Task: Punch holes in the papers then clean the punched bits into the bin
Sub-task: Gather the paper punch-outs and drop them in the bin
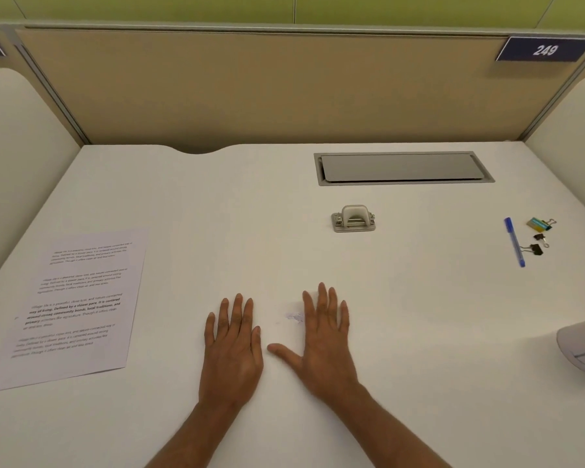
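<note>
A printed sheet of paper (71,305) lies flat at the left of the white desk (419,315). A small grey hole punch (353,218) stands mid-desk, beyond my hands. A little pile of pale punched bits (294,316) sits on the desk between my hands, just left of my right fingers. My left hand (233,346) rests palm down with fingers together, holding nothing. My right hand (325,339) also lies flat, thumb spread out to the left, empty. A whitish rounded object (583,346), cut off at the right edge, may be the bin.
A blue pen (514,241) and three binder clips (539,236) lie at the far right. A grey cable-tray lid (402,167) is set into the desk at the back. Beige partition panels wall the desk on three sides.
</note>
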`<state>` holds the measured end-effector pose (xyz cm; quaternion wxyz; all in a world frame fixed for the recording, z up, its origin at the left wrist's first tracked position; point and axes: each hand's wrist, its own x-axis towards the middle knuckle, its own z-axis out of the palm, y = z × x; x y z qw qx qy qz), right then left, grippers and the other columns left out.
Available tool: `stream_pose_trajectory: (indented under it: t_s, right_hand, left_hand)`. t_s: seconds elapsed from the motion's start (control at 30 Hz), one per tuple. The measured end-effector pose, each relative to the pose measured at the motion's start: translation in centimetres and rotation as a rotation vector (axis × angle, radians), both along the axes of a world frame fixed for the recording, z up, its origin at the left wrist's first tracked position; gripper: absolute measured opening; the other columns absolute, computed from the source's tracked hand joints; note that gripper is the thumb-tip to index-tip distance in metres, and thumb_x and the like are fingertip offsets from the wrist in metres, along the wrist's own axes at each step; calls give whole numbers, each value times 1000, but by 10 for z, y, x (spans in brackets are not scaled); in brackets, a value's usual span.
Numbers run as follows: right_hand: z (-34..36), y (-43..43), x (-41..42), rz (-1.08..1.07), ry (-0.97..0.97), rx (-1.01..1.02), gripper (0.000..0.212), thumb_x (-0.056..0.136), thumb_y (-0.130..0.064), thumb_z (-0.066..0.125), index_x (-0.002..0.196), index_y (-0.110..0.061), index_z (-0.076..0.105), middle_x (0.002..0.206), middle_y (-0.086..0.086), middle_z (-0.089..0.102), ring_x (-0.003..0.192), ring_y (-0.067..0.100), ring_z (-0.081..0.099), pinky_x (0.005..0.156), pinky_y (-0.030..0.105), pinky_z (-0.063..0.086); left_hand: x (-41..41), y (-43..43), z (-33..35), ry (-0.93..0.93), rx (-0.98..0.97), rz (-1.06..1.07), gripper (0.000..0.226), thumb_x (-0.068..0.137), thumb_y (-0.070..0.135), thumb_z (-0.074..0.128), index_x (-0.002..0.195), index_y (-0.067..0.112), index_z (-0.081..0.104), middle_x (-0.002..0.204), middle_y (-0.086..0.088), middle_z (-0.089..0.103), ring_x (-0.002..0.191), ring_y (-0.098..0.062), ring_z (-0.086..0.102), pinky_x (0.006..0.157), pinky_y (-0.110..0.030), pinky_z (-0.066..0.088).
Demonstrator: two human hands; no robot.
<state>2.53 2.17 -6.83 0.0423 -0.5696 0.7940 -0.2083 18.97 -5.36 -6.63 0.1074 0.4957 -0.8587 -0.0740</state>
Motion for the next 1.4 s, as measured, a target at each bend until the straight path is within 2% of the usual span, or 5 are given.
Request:
stream_pose_trajectory:
  t_s: [0.37,0.5,0.6,0.9,1.4]
  right_hand:
    - [8,-28,5,-265,-9,95,80,98,-64,33,157,-11,22,166,20,6,155,34,1,123,56,10]
    - [9,-10,-12,-294,-276,-95,74,98,-57,43,156,-16,24,168,10,11,155,22,2,125,47,11]
    - [11,-4,-39,-424,-230,-179,71,98,-52,45,152,-8,33,163,17,24,153,30,15,123,48,20]
    - [4,-36,-65,-320,-44,106,95,90,-77,34,157,-11,18,166,20,5,155,33,-1,125,48,3]
    - [8,-69,-60,-187,-79,112,115,76,-93,32,158,-16,10,167,17,0,155,31,-5,125,50,-2]
  left_hand:
    - [-1,1,0,16,8,9,56,102,30,28,156,14,27,164,-4,25,154,-22,14,124,-49,17]
    - [-1,1,0,21,7,11,55,102,29,30,155,14,29,164,-3,26,154,-22,15,123,-50,18]
    - [-2,1,1,15,10,14,55,102,29,30,155,14,29,164,-3,25,154,-22,15,124,-49,16]
    - [-5,-4,1,-16,22,-62,56,103,34,26,157,21,25,166,1,21,155,-22,12,123,-50,17]
    - [-11,-10,-2,-39,24,-143,56,104,36,25,158,28,16,167,5,15,155,-19,6,123,-50,18]
